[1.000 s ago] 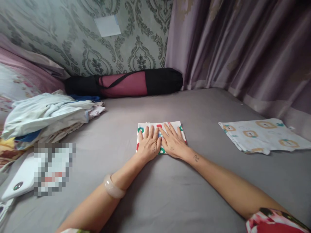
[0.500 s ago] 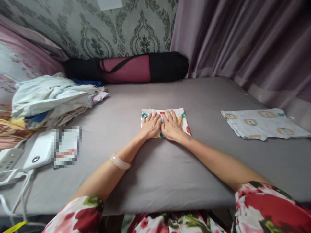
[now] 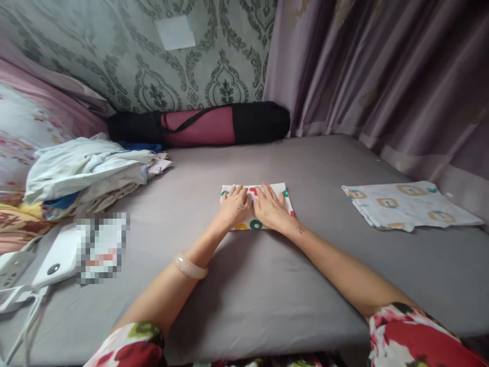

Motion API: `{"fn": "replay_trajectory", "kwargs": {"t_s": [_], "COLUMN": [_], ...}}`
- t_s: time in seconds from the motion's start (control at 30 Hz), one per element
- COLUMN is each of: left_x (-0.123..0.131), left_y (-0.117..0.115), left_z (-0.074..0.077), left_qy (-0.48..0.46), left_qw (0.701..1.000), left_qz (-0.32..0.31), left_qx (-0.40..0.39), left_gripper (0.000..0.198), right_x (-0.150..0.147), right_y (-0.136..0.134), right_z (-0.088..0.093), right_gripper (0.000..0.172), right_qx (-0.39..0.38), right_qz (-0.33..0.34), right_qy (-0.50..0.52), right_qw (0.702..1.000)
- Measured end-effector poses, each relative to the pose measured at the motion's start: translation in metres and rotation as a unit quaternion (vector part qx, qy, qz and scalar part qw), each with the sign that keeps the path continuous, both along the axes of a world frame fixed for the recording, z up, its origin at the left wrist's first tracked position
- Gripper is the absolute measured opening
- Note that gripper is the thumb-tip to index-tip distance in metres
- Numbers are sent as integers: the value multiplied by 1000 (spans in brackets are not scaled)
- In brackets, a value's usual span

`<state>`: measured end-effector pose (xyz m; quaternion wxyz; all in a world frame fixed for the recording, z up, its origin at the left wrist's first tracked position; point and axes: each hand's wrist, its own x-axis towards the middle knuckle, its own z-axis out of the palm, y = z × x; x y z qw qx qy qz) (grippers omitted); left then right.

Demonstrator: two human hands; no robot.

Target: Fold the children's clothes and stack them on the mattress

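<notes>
A folded white cloth (image 3: pixel 255 224) printed with red, green and yellow shapes lies flat on the grey sheet in front of me. My left hand (image 3: pixel 234 205) rests palm down on its left part, fingers stretched away from me. On the right part lies my right hand (image 3: pixel 272 205), also flat with its fingers somewhat spread. A narrow strip of print shows between the two hands. Both palms hide much of the cloth. A pale bangle (image 3: pixel 190 267) circles my left forearm.
Another folded white cloth (image 3: pixel 412 206) with orange prints lies at the right. Heaped clothes (image 3: pixel 87 165), a white device (image 3: pixel 57 257) and a power strip (image 3: pixel 13 267) with cables are at the left. A long black-and-maroon bag (image 3: pixel 202 125) lies along the wall.
The view has tilted upward, so everything sits lower in the picture. My hands have slid slightly apart on the folded cloth, and more of its print shows between them.
</notes>
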<state>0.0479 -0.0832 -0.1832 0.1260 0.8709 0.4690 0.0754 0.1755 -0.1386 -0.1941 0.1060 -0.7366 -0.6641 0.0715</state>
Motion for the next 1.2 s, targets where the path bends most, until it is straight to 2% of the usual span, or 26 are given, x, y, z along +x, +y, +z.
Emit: {"fn": "replay_trajectory", "kwargs": {"t_s": [0.13, 0.27, 0.4, 0.57, 0.7, 0.87, 1.07, 1.2], "left_x": [8, 10, 9, 9, 9, 9, 5, 5], "left_y": [0, -1, 2, 7, 8, 7, 5, 4], "left_z": [-5, -16, -24, -36, -38, -34, -35, -37], "left_qy": [9, 27, 18, 39, 43, 33, 13, 35], "left_qw": [997, 992, 986, 989, 989, 992, 987, 991], "left_qz": [7, -27, -40, -75, -73, -62, -19, -7], "left_qx": [80, 118, 158, 120, 118, 102, 159, 129], "left_gripper": [49, 52, 51, 54, 54, 55, 58, 59], "right_x": [5, 10, 15, 20, 19, 20, 24, 26], "right_y": [-1, 1, 5, 7, 7, 7, 3, 2], "right_z": [0, -4, -12, -20, -21, -21, -18, -22], "right_gripper": [56, 58, 58, 57, 57, 57, 58, 58], "right_qx": [74, 86, 95, 71, 67, 68, 88, 58], "right_qz": [51, 105, 118, 114, 115, 106, 50, 34], "right_qy": [-38, -59, -62, -52, -48, -47, -64, -61], "right_qw": [995, 989, 987, 990, 990, 991, 993, 996]}}
